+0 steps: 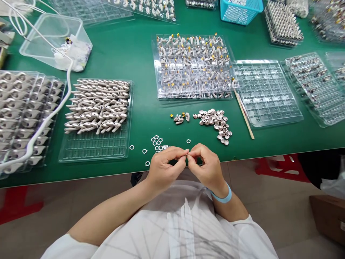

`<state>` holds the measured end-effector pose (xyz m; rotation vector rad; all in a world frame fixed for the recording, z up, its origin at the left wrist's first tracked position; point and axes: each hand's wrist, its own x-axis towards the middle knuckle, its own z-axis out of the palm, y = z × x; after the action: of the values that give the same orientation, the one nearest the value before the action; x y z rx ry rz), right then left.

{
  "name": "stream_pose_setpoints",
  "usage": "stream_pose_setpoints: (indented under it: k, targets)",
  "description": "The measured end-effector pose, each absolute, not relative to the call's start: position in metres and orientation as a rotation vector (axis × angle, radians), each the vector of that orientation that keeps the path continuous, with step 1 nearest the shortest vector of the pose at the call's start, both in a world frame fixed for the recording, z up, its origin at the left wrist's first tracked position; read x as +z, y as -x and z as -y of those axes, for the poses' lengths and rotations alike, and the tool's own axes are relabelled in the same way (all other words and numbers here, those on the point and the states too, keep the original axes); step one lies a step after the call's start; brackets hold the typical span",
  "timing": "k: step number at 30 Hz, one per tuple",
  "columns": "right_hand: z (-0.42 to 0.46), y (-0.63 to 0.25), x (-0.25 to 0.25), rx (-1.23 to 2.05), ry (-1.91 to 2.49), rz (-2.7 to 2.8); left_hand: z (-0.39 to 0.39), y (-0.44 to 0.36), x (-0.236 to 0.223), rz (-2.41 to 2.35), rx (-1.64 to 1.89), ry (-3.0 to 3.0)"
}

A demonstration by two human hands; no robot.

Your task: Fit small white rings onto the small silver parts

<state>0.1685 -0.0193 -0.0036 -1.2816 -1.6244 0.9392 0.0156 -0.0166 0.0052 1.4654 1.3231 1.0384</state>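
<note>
My left hand (167, 166) and my right hand (206, 166) meet at the fingertips over the table's front edge. Both are closed in a pinch, thumb against forefinger. Whatever sits between them is tiny and mostly hidden by the fingers. Several thin white rings (156, 141) lie just beyond my left hand, with one white ring (188, 141) apart, in front of the fingertips. Past my right hand is a loose pile of small, beige, cup-shaped caps (215, 120). Left of that pile lie a few curved beige pieces (178, 118) with yellow bits.
Farther back stands a clear tray of curved pieces (194, 68); right of it are a wooden stick (245, 117) and a clear tray (269, 93). On the left are a tray of pointed beige parts (99, 104), a white cable (51, 115) and a plastic tub (51, 39).
</note>
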Motion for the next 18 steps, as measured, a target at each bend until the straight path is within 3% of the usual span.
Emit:
stream_pose_setpoints:
  k: [10,18]
  targets:
    - [0.0179,-0.1695,-0.0043,1.088,1.254,1.598,0.0191,-0.0173,0.0029,-1.323,1.08,-1.489]
    - [0.0187,-0.1662,-0.0037,0.947,1.275,1.661,0.0159,-0.0173,0.0005,-1.348,1.046,-1.483]
